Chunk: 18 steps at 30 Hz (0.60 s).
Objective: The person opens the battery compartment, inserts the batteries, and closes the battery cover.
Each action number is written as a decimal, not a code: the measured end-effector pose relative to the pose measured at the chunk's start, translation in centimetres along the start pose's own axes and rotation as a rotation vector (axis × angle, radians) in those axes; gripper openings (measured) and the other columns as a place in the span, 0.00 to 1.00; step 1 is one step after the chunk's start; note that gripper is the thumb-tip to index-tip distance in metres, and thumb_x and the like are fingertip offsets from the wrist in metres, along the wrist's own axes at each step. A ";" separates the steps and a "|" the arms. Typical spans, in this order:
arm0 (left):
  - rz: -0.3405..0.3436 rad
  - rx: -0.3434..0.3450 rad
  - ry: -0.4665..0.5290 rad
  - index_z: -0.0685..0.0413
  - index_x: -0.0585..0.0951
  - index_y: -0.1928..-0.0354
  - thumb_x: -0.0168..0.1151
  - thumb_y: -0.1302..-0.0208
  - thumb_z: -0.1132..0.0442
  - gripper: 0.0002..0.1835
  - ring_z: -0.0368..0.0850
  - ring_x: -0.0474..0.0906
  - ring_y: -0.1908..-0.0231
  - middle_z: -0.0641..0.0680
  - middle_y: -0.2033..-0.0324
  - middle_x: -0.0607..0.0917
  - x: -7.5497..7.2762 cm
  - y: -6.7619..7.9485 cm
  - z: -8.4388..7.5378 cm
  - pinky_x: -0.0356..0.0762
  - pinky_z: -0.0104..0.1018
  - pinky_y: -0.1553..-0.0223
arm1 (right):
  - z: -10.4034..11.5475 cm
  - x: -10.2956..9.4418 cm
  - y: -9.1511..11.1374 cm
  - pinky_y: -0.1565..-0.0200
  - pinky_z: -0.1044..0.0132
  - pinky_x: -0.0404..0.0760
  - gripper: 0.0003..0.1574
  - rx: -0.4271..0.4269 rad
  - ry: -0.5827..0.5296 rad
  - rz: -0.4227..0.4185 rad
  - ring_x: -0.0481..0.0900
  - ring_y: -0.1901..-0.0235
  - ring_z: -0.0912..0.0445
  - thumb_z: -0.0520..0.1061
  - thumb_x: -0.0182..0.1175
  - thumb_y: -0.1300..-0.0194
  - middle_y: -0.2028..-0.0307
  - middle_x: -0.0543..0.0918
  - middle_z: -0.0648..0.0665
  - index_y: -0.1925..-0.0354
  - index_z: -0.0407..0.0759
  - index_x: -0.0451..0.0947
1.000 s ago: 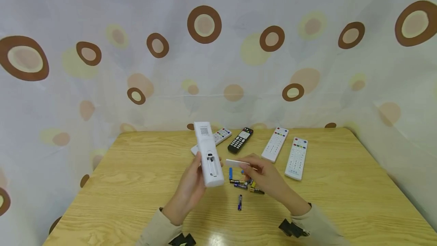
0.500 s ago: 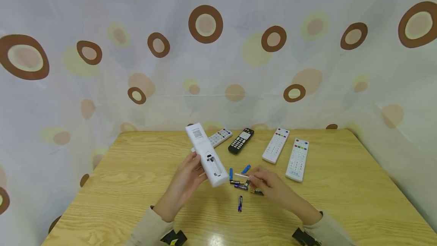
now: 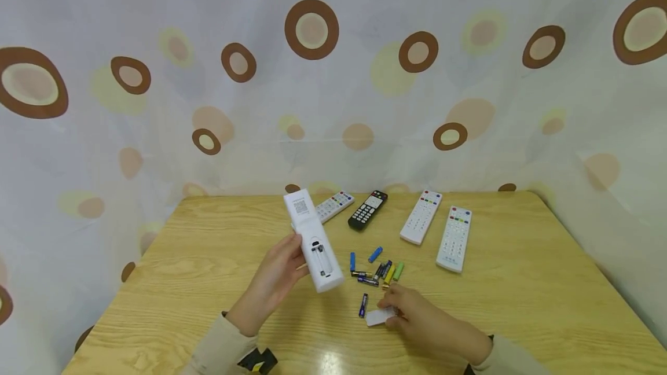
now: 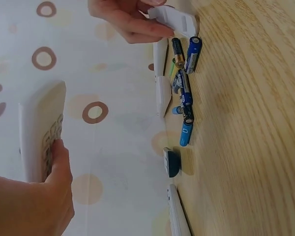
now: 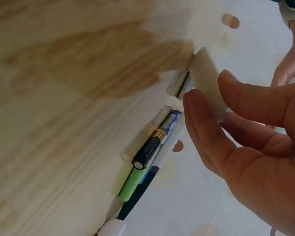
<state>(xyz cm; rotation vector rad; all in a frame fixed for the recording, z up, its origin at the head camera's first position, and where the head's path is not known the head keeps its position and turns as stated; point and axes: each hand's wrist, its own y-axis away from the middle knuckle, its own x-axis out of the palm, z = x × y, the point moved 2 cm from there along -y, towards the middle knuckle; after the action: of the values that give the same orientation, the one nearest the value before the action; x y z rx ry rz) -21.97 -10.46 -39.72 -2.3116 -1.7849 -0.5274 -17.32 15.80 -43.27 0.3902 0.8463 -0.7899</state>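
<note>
My left hand (image 3: pixel 273 279) grips a white remote control (image 3: pixel 308 227) in the air, its back turned up. An uncovered battery compartment (image 3: pixel 321 259) shows metal contacts and no batteries. In the left wrist view, the buttons of this remote (image 4: pixel 32 132) face the fingers. Low over the table, my right hand (image 3: pixel 424 322) pinches a small white battery cover (image 3: pixel 379 316) between thumb and fingers; the right wrist view shows the cover (image 5: pixel 206 81) edge-on. Just beside it lies a dark blue battery (image 3: pixel 363 305). Whether the cover touches the table, I cannot tell.
Several loose batteries, among them a yellow battery (image 3: pixel 389 274) and a green battery (image 3: pixel 398 271), lie beyond my right hand. Farther back are a black remote (image 3: pixel 367 210) and three white remotes, one of them at the right (image 3: pixel 454 239). A patterned curtain (image 3: pixel 333 103) hangs behind the wooden table (image 3: pixel 521 282).
My right hand has carried the battery cover away from the remote, down and toward me, to near the tabletop. The left hand has shifted slightly left and tilted the remote.
</note>
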 end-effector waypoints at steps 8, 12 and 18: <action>-0.047 -0.043 -0.001 0.69 0.62 0.34 0.44 0.24 0.62 0.23 0.43 0.75 0.52 0.55 0.49 0.77 0.0 0.0 0.0 0.75 0.36 0.50 | -0.3 0.3 0.0 0.51 0.60 0.79 0.13 -0.034 0.178 -0.012 0.77 0.54 0.53 0.38 0.66 0.41 0.58 0.79 0.49 0.57 0.39 0.79; -0.065 -0.047 -0.004 0.70 0.65 0.36 0.44 0.24 0.63 0.22 0.42 0.75 0.54 0.54 0.52 0.78 0.0 -0.1 0.1 0.74 0.33 0.50 | -0.4 0.4 -0.2 0.50 0.60 0.78 0.13 -0.042 0.162 -0.011 0.76 0.54 0.54 0.36 0.66 0.41 0.57 0.78 0.49 0.57 0.40 0.78; -0.069 -0.050 0.006 0.73 0.67 0.40 0.44 0.24 0.65 0.19 0.43 0.75 0.55 0.54 0.55 0.78 0.2 -0.2 0.3 0.75 0.33 0.50 | -0.7 0.4 -0.7 0.54 0.63 0.78 0.13 -0.028 0.142 0.012 0.75 0.57 0.58 0.35 0.68 0.43 0.59 0.76 0.50 0.59 0.42 0.78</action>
<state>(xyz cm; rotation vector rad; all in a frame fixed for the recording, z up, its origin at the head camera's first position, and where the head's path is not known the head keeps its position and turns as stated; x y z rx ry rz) -22.05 -10.12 -39.93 -2.2847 -1.8755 -0.5964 -18.05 15.51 -44.04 0.4301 0.9862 -0.7450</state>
